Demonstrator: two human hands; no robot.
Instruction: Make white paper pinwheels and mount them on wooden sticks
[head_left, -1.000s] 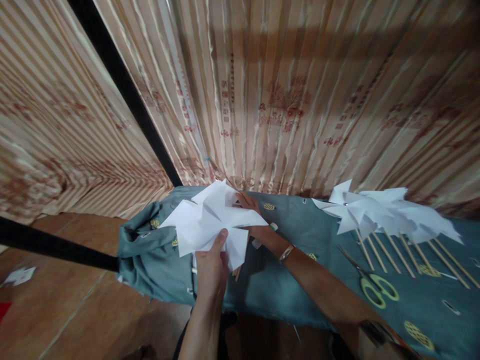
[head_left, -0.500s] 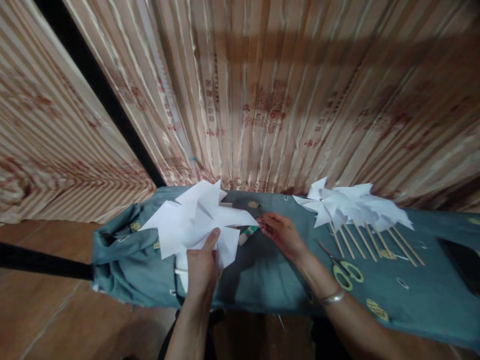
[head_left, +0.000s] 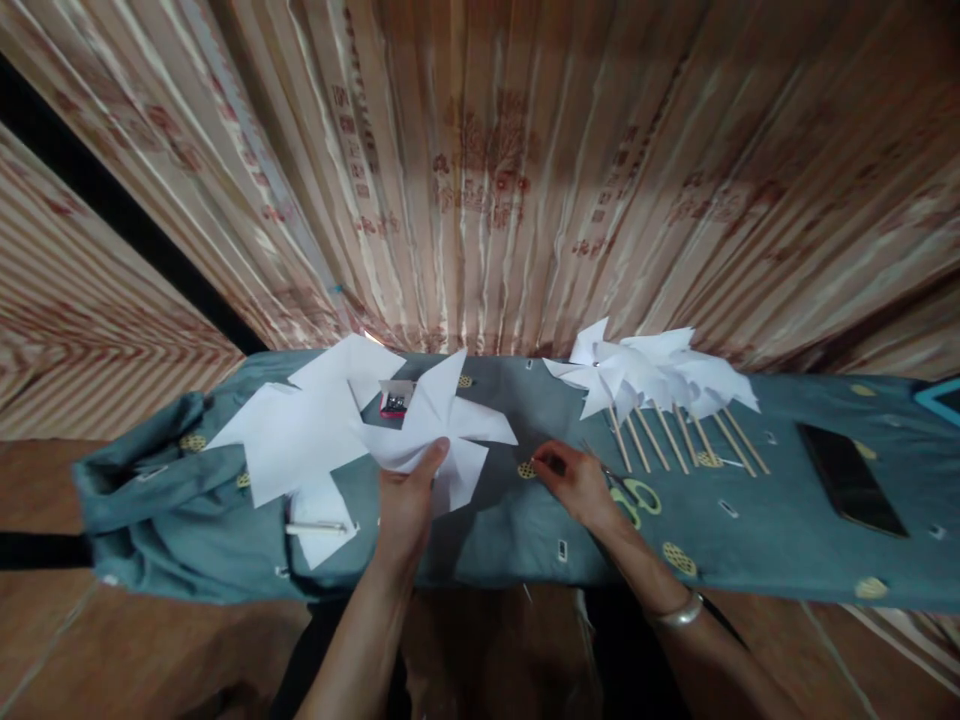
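Observation:
A white paper pinwheel [head_left: 442, 405] is held upright by my left hand [head_left: 409, 490], its thumb pressed near the centre and the fingers hidden behind the paper. To its right, apart from the paper, my right hand [head_left: 574, 480] is closed in a pinch; a tiny pale tip shows at the fingertips, too small to name. Behind the pinwheel lies a small red-edged box [head_left: 395, 400] with dark bits inside. Larger white folded paper blades [head_left: 300, 430] rest on the cloth to the left. Green-handled scissors [head_left: 637, 497] lie partly behind my right hand.
Several finished pinwheels on wooden sticks [head_left: 660, 375] lie overlapping at the back right. A black phone [head_left: 853, 480] and a blue-edged object [head_left: 941, 400] are farther right. A white pen [head_left: 316, 528] lies on paper at the left. A curtain [head_left: 480, 180] hangs behind the cloth-covered table [head_left: 495, 550].
My left hand has lifted one pinwheel away from the other paper, uncovering the small box and the pen. My right hand has parted from the blade tip. The view has shifted right.

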